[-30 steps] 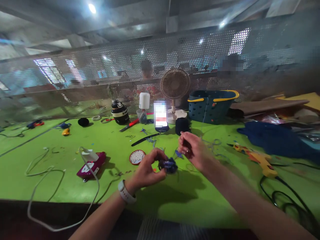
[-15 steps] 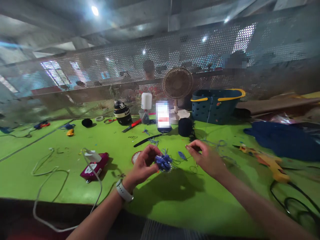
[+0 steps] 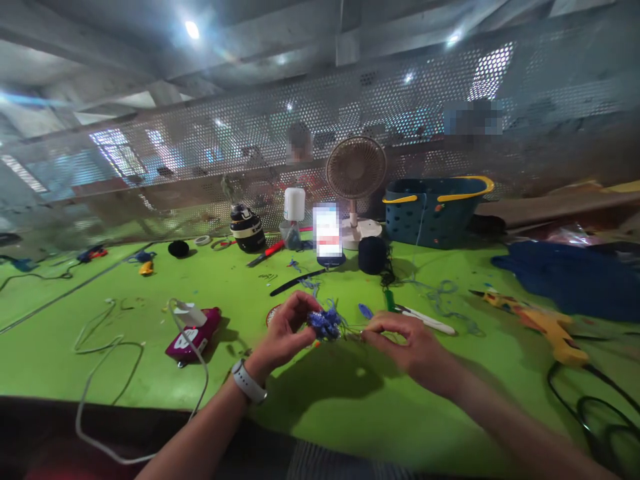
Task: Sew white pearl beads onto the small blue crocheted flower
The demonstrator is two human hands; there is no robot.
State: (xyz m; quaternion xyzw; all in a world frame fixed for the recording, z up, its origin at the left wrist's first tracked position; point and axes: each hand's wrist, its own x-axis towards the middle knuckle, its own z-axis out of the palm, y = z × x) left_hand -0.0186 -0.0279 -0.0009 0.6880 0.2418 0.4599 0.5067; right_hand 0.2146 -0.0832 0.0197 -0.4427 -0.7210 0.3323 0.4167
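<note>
My left hand (image 3: 293, 325) is closed round the edge of a blue crocheted piece (image 3: 325, 323), ruffled like a flower and rimmed with small shiny beads. It is held above the green table. Thin thread (image 3: 352, 331) runs from the piece to my right hand (image 3: 400, 340), whose thumb and forefinger pinch it close by on the right. Whether a needle is in that pinch is too small to see. Just beyond the right fingertips lies a small blue oval piece (image 3: 366, 311). A dish of beads (image 3: 273, 313) is partly hidden behind my left hand.
Beyond the hands stand a phone (image 3: 327, 230), a fan (image 3: 356, 170), a dark yarn ball (image 3: 373, 255) and a blue basket (image 3: 433, 217). To the right lie a white-handled tool (image 3: 430, 320) and a yellow glue gun (image 3: 545, 327). A maroon power strip (image 3: 193, 337) with a white cable sits left.
My right hand has come down and left, closer to the blue piece. The green and white tools behind it now show. My left hand keeps its hold almost in place.
</note>
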